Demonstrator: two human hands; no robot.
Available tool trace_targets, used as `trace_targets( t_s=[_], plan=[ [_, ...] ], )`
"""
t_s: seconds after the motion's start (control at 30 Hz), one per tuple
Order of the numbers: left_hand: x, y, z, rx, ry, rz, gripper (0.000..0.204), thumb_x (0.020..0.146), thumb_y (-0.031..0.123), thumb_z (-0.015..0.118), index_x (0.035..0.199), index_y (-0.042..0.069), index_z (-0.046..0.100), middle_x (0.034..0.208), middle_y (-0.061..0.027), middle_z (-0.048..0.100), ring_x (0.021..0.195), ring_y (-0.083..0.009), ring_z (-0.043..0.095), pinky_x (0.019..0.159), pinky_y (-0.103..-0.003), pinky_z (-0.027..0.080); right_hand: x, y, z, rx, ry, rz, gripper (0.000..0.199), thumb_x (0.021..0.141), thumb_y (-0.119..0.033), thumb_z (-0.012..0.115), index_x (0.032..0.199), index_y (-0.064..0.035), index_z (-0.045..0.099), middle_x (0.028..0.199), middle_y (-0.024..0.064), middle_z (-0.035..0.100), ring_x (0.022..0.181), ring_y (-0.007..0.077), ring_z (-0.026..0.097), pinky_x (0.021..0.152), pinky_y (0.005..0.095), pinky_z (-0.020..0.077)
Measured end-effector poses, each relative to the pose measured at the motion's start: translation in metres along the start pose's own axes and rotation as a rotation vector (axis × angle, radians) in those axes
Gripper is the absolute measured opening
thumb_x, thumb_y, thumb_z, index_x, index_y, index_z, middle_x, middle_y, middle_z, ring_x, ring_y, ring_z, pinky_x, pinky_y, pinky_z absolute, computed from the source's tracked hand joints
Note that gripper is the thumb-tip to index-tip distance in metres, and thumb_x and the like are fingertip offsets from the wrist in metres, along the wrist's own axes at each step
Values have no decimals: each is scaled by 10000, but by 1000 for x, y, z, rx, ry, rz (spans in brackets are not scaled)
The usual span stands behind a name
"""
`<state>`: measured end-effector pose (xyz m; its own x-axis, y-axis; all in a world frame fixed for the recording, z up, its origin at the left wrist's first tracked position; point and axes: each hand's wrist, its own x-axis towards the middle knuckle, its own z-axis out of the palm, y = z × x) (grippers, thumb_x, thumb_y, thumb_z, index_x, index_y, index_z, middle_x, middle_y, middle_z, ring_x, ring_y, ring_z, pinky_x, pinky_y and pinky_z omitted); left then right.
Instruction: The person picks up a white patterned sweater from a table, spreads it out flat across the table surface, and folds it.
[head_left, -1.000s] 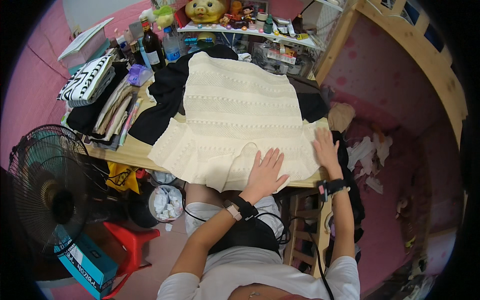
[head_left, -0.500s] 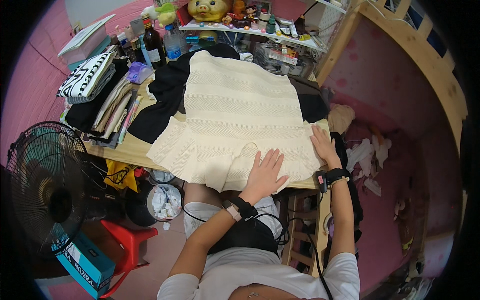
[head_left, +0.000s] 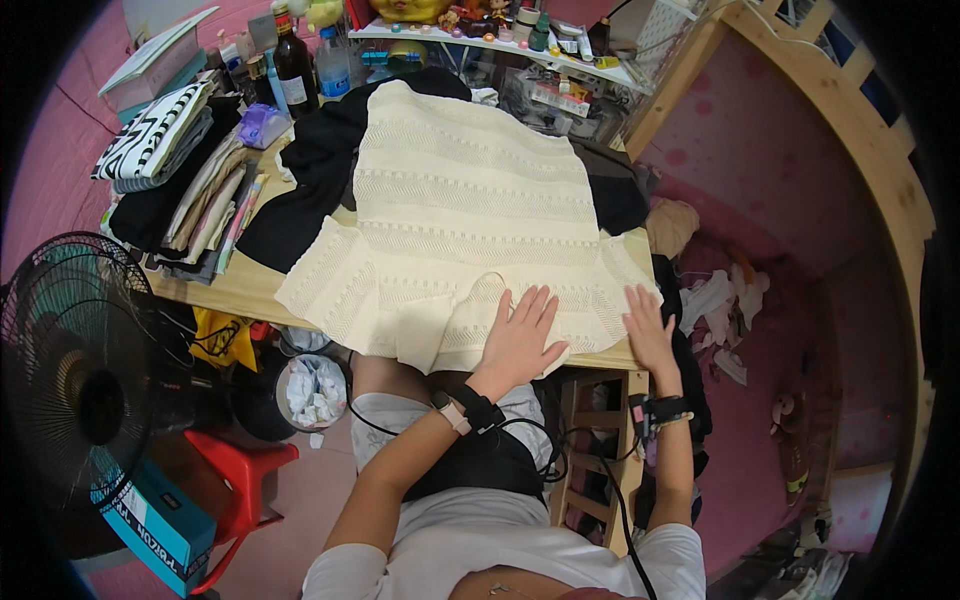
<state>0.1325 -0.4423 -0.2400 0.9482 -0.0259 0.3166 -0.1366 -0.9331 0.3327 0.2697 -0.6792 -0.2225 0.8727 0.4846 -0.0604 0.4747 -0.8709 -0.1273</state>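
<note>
Pink-walled room, crowded around a pale wooden tabletop [head_left: 235, 290]. Stacked along its left side: folded clothes [head_left: 205, 195], topped farther back by a black-and-white patterned folded cloth [head_left: 155, 135]. Beside those, a crumpled black garment [head_left: 305, 185], partly buried under a cream ribbed knitted sweater [head_left: 465, 215] spread flat across the middle of the table, hem draped over the near edge. Behind it, a cluttered white shelf [head_left: 520, 45] with small bottles and figures, plus a dark glass bottle [head_left: 293, 65] and a clear plastic bottle [head_left: 333, 65]. Off to the left on the floor, a black round standing fan [head_left: 75, 375], a red plastic stool [head_left: 235, 470], a blue cardboard box [head_left: 160, 525] and a dark waste bin with crumpled paper [head_left: 312, 385]. At right, a pale wooden bunk-bed frame [head_left: 850, 130].

Left hand [head_left: 522, 335] lay open, fingers spread, palm pressed flat on the sweater's near hem, wrist banded, forearm angled up from lower left. Right hand [head_left: 648, 325] likewise open and flat on the sweater's right corner by the table edge, gripping nothing, forearm nearly straight up from below.
</note>
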Motion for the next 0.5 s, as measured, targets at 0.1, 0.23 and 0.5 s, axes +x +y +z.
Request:
trace_targets(
  t_s=[0.1, 0.23, 0.5],
  plan=[
    [1, 0, 1, -6, 0, -4, 671, 922, 488, 376, 1380, -2, 355, 1449, -173, 323, 1361, -295, 262, 1110, -500, 118, 13, 23, -11, 10, -75, 253, 532, 963, -428, 304, 1467, -287, 205, 1527, 94, 177, 1396, 330, 160, 1003, 707, 105],
    [1, 2, 1, -13, 3, -4, 672, 917, 486, 386, 1376, -4, 361, 1447, -169, 328, 1357, -294, 270, 1107, -502, 128, 4, -5, -10, -19, 64, 85, 570, 960, -407, 362, 1469, -199, 215, 1524, 118, 183, 1404, 328, 144, 1014, 702, 75],
    [-1, -3, 3, -5, 34, -2, 664, 912, 480, 403, 1369, -1, 372, 1438, -171, 339, 1353, -293, 276, 1106, -503, 131, 29, -87, -7, 83, -130, -308, 589, 946, -438, 366, 1465, -199, 223, 1528, 73, 189, 1400, 332, 156, 1065, 629, 91]
  ],
)
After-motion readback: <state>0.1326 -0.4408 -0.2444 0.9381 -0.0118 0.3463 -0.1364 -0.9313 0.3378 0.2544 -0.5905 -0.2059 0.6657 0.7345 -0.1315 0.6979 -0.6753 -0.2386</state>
